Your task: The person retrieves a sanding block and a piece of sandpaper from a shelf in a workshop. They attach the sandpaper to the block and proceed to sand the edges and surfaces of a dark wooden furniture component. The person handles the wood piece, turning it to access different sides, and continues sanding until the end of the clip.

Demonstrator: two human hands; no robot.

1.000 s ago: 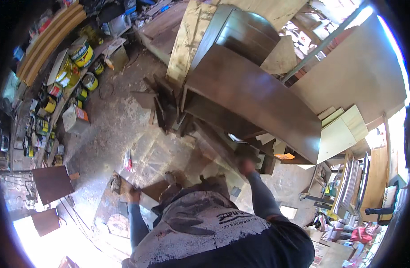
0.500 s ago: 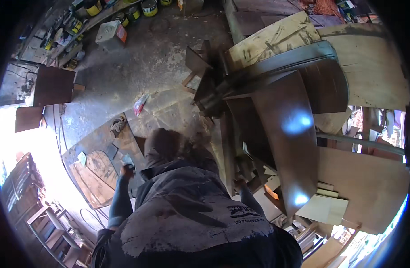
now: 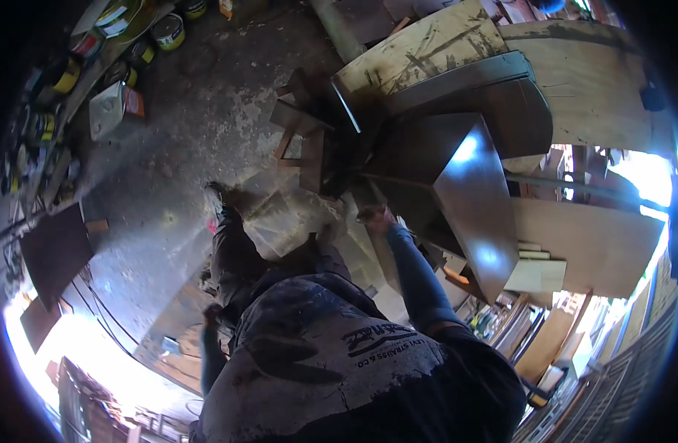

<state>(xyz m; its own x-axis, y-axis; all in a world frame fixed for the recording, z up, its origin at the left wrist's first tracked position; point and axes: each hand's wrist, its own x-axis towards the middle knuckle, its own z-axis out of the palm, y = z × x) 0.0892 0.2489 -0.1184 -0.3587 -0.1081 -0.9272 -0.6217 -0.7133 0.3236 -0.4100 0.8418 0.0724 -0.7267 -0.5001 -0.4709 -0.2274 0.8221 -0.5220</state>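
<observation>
My right hand reaches forward, by the top end of an upright dark brown board. I cannot tell whether its fingers touch the board or hold anything. Low beside my left thigh is my left hand, small and dark, its fingers too unclear to read. Just right of my right hand stands a large dark brown panel piece with glossy reflections. Ahead of that hand, several dark wooden pieces stand together on the floor.
A stained pale board and large plywood sheets lean at the right. Paint cans and a white square tin line the far left. A worn board lies low at left, near dark cables.
I have stepped forward, one leg now stretched ahead on the left. My right hand has moved forward along the dark board. My left hand has moved away from the small pieces on the floor board.
</observation>
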